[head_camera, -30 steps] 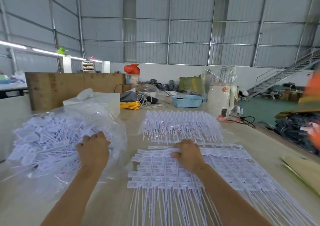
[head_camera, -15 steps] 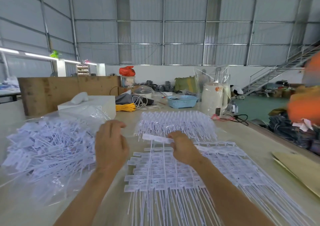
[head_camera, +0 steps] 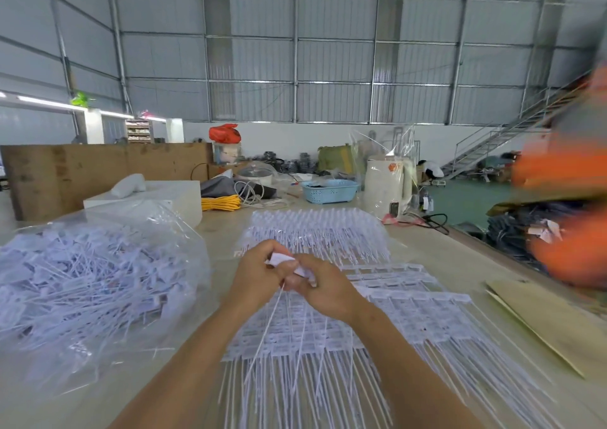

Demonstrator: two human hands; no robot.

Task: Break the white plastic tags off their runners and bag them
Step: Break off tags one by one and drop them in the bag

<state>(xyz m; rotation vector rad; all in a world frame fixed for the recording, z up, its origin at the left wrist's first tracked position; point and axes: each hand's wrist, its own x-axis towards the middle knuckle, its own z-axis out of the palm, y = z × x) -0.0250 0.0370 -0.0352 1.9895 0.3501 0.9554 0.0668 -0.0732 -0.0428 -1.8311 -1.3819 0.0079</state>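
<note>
My left hand and right hand were both bare: no gloves, no rings that I could make out, no watch or band at either wrist. My forearms were bare too, uncovered all the way down to the bottom edge of the view, so no sleeve or cuff showed anywhere along them. The left forearm entered from about 7 o'clock and the right from about 5 o'clock. The nails looked short and unpainted, though motion blur softened the fingertips too much for me to be sure. Nothing else of my body or clothing appeared in view.
</note>
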